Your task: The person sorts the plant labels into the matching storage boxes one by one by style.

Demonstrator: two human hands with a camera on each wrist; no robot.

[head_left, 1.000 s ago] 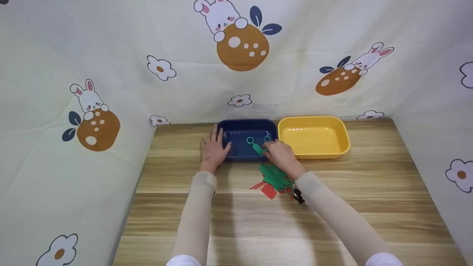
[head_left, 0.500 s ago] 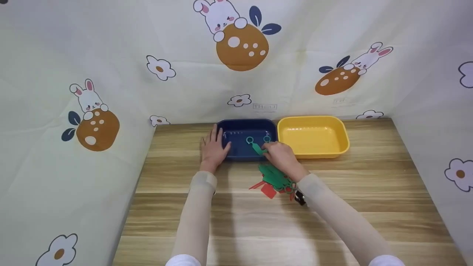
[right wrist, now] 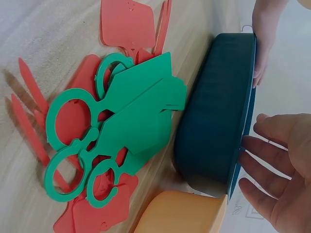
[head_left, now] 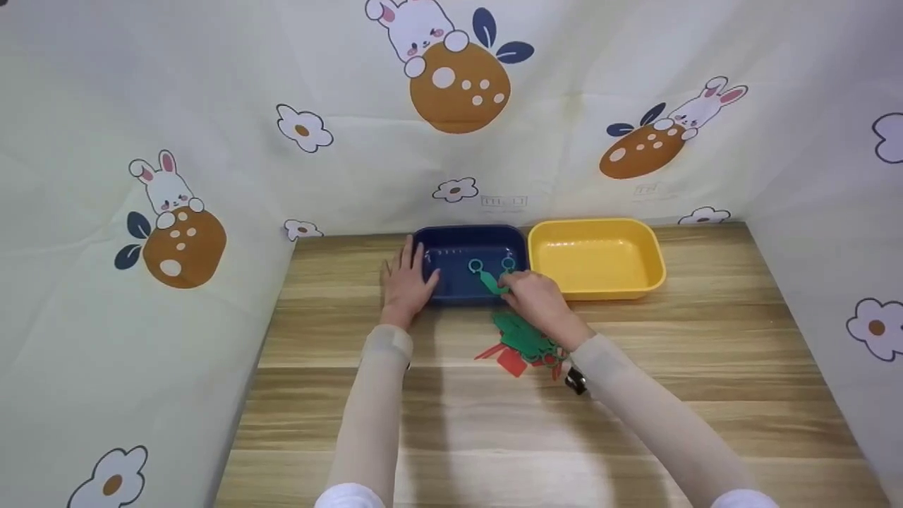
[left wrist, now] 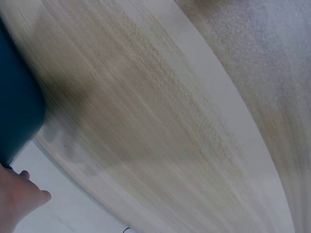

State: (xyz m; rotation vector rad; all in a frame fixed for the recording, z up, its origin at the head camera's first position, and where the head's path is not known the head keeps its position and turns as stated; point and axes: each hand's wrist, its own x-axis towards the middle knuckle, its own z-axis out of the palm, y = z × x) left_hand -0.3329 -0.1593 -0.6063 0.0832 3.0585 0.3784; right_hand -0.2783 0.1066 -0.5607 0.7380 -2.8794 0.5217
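Note:
My left hand point(head_left: 407, 286), fingers spread and straight, rests on the left edge of the dark blue tray point(head_left: 469, 228). Over that tray's right front rim is my right hand point(head_left: 542, 302); the right wrist view shows its fingers point(right wrist: 265, 158) loosely bent and apart from the thumb, with no object visible between them. Green ring-ended plant labels point(head_left: 488, 281) lie in the tray beside the right fingertips. Below the right hand, a pile of green ring-ended labels point(right wrist: 133, 121) lies on red spade-shaped labels point(right wrist: 127, 24) with pointed stakes.
A yellow tray point(head_left: 596, 264) stands against the blue tray's right side. Both trays are on a wood-grain table point(head_left: 494, 437) near the patterned back cloth point(head_left: 550, 155). A small black object point(head_left: 576, 381) is by the right wrist.
The head view has shifted very slightly. Both hands, the labels and the trays keep the same places.

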